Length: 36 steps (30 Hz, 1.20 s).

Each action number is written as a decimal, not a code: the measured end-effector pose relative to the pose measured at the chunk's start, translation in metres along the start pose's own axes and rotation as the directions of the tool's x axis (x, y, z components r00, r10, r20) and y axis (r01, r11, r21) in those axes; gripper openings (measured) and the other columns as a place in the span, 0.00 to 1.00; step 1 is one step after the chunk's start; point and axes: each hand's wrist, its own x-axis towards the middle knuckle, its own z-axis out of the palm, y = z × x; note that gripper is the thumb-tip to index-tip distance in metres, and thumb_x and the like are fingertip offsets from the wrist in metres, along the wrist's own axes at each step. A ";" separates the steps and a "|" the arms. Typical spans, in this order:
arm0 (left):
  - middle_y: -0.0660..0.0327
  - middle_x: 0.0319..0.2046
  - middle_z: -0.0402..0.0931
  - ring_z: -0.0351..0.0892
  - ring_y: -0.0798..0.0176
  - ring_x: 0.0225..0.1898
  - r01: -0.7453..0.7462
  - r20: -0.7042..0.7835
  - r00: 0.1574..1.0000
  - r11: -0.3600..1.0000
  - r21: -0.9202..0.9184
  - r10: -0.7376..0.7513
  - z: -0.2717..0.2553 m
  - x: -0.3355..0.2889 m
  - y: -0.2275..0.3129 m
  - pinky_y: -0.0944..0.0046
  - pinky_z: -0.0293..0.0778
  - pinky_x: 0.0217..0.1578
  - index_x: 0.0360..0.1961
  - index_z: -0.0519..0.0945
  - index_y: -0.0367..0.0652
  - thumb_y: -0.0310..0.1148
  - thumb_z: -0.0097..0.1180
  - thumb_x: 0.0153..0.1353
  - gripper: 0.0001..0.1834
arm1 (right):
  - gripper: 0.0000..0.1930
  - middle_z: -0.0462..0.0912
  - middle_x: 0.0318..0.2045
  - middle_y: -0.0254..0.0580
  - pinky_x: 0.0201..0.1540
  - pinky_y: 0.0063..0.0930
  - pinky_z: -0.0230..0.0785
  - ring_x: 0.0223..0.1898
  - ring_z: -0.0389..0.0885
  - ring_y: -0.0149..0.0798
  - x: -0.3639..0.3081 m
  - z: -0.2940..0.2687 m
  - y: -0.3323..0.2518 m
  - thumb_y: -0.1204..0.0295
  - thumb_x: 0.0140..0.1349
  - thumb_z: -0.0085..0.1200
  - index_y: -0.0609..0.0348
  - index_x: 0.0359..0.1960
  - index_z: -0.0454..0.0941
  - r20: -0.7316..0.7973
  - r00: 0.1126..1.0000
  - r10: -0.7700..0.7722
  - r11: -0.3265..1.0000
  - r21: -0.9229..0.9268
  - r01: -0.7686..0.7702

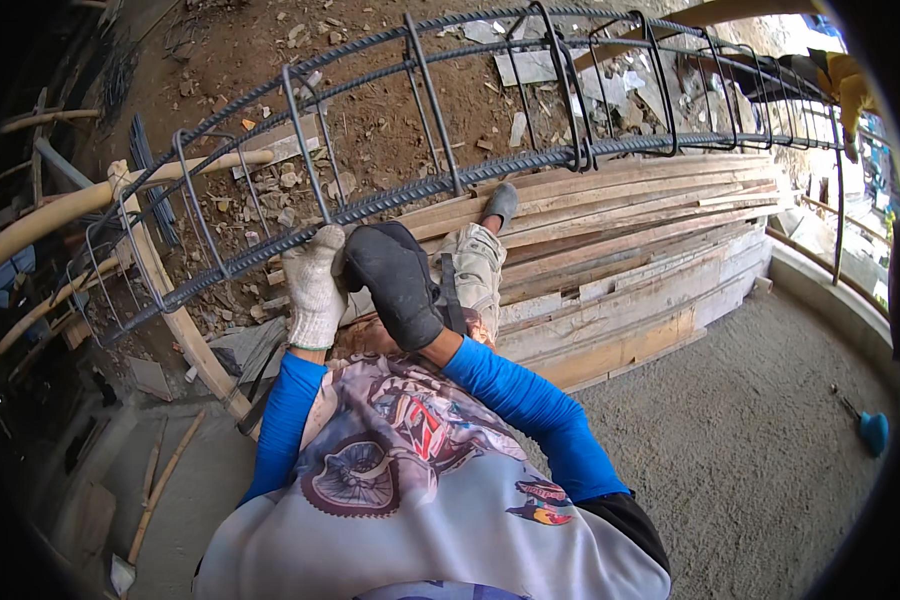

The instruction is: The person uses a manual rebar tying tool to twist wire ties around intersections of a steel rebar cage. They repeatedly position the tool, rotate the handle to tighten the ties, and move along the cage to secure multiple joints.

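A rebar cage (420,190) of ribbed steel bars and square stirrups runs across in front of me, from lower left to upper right. My left hand (315,290), in a white knit glove, is closed just below the cage's near bar, close to a stirrup (308,150). Right beside it, almost touching, my right hand (398,290) in a dark padded glove is curled with its back toward me. Whatever the fingers of either hand hold is hidden by the gloves. Several stirrups (567,90) stand bunched together farther right along the bars.
Stacked long planks (610,250) lie beyond my right arm. A bamboo pole (60,225) and wooden post (175,310) stand at the left. Rubble covers the dirt (200,60) behind the cage. A blue-handled tool (873,433) rests on rough concrete. A yellow glove (850,90) shows at upper right.
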 end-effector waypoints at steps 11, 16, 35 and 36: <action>0.70 0.16 0.59 0.58 0.71 0.14 -0.112 0.197 0.973 0.993 -0.035 0.116 -0.012 0.012 0.006 0.67 0.60 0.17 0.32 0.73 0.50 0.37 0.57 0.77 0.13 | 0.17 0.80 0.54 0.44 0.63 0.39 0.69 0.58 0.78 0.50 -0.021 0.024 0.065 0.69 0.68 0.52 0.55 0.58 0.76 -0.009 0.987 0.160 0.855 0.500 -0.134; 0.69 0.14 0.55 0.53 0.70 0.14 -0.069 0.153 0.986 0.997 -0.034 0.074 -0.021 0.017 0.014 0.65 0.54 0.17 0.32 0.73 0.47 0.50 0.52 0.79 0.21 | 0.20 0.78 0.60 0.45 0.68 0.39 0.66 0.63 0.76 0.49 -0.073 0.019 0.198 0.66 0.73 0.48 0.55 0.64 0.73 0.050 0.876 0.479 0.615 0.693 -0.376; 0.73 0.13 0.49 0.43 0.73 0.11 -0.026 -0.252 0.964 0.978 0.208 0.080 0.052 0.006 0.033 0.70 0.45 0.11 0.42 0.80 0.44 0.59 0.48 0.78 0.27 | 0.21 0.90 0.49 0.46 0.52 0.46 0.78 0.52 0.86 0.57 -0.148 -0.088 0.636 0.51 0.69 0.53 0.51 0.46 0.90 -0.287 0.201 0.937 0.317 0.452 -0.834; 0.73 0.13 0.50 0.43 0.74 0.11 -0.016 -0.267 0.960 0.970 0.244 0.083 0.050 0.008 0.035 0.70 0.45 0.11 0.41 0.80 0.45 0.58 0.49 0.78 0.26 | 0.22 0.88 0.51 0.51 0.52 0.47 0.78 0.53 0.84 0.59 -0.145 -0.094 0.634 0.50 0.67 0.51 0.52 0.46 0.90 -0.296 0.178 0.939 0.296 0.424 -0.856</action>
